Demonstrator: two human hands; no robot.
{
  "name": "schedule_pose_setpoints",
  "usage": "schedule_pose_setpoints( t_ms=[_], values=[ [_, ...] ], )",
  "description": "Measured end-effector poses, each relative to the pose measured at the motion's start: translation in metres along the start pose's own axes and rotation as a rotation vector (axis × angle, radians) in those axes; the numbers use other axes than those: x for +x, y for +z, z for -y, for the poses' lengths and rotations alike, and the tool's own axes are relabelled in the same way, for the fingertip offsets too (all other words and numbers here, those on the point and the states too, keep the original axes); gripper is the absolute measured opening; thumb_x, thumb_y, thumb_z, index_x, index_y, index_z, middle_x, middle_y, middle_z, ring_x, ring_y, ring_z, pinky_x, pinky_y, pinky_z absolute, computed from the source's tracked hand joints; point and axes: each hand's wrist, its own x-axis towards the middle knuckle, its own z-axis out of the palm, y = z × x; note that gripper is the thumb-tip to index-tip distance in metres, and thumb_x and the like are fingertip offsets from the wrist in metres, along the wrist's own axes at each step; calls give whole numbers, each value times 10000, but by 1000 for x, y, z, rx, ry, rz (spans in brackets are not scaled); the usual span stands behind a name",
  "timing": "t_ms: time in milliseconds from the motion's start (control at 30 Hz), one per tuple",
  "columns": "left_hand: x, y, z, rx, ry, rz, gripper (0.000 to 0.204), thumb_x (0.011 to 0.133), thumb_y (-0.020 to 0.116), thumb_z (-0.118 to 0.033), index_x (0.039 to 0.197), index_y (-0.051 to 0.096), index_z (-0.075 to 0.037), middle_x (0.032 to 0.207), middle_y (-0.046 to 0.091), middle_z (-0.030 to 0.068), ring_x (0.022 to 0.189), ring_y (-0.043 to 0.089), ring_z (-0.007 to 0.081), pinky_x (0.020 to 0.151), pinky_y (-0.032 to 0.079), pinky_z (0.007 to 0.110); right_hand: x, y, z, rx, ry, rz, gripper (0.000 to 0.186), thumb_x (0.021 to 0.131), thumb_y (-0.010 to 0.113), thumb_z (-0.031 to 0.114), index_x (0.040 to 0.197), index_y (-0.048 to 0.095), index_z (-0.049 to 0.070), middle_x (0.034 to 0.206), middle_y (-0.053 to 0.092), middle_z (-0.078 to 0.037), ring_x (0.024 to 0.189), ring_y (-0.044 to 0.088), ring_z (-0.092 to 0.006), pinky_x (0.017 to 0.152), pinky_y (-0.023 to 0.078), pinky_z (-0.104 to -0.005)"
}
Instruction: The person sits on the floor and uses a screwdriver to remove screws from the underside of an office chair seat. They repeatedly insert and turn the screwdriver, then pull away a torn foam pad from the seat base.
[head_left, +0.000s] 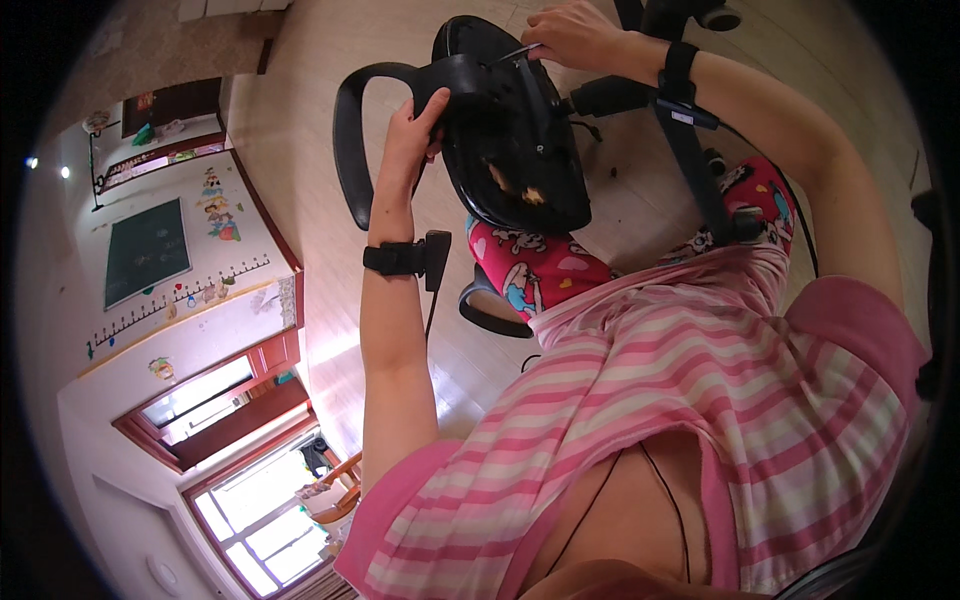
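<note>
A black office chair seat (pixel 545 150) is tipped on its side, its underside toward me. A loop-shaped black armrest (pixel 345 150) joins the seat at its left. My left hand (pixel 408 140) is closed on the armrest's bracket, thumb lying on top and fingers partly hidden beneath. My right hand (pixel 572 35) pinches a thin silver metal tool (pixel 515 54). Its shaft reaches the place where the armrest bracket meets the seat underside; the tip's exact contact is too small to tell. A worn patch with yellow foam (pixel 534 196) shows on the seat.
The chair's black legs (pixel 690 165) with casters (pixel 746 222) stand close to my right knee. A second armrest (pixel 490 308) lies low, near my left thigh. Pale floor tiles (pixel 310 200) surround the chair. At left are a wall with a chalkboard (pixel 147 253) and a bright window (pixel 260 530).
</note>
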Motion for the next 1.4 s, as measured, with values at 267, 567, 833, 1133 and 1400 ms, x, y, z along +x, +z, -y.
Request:
schedule_pose_setpoints(
  t_ms=[267, 567, 833, 1133, 1400],
  values=[
    [-14, -6, 0, -232, 44, 70, 461, 914, 605, -528, 863, 551, -73, 637, 522, 29, 441, 436, 106, 407, 310, 233, -18, 18, 4, 30, 97, -286, 172, 883, 575, 182, 938, 629, 28, 915, 572, -97, 906, 558, -258, 731, 479, -369],
    [-90, -47, 21, -302, 141, -39, 391, 961, 557, -468, 887, 530, -85, 654, 509, 23, 455, 435, 96, 424, 315, 230, -70, 7, 40, 1182, 684, 73, 239, 958, 607, 308, 990, 599, 71, 566, 422, 36, 443, 393, -50, 401, 293, -239],
    [-185, -108, 211, -617, -30, -546, 545, 936, 500, -606, 866, 545, -67, 638, 479, 3, 438, 398, 82, 422, 327, 235, -154, 45, 73, 1095, 845, 395, 228, 944, 618, 296, 1007, 590, 78, 581, 448, 35, 445, 413, -55, 400, 281, -229],
    [-239, 29, 468, -814, -370, -897, 314, 859, 752, -308, 825, 536, -84, 578, 462, -6, 418, 424, 104, 394, 340, 255, -133, 58, 116, 1386, 783, 143, 275, 939, 655, 245, 1091, 593, 23, 626, 474, 39, 441, 404, -30, 394, 285, -212],
    [-220, 133, 522, -882, -521, -1011, 386, 831, 781, -294, 914, 494, -50, 580, 489, 20, 446, 478, 142, 412, 392, 289, -38, 90, 143, 1088, 626, -139, 412, 863, 719, 289, 1154, 573, 36, 784, 596, -21, 614, 550, -66, 462, 414, -220]
  ],
)
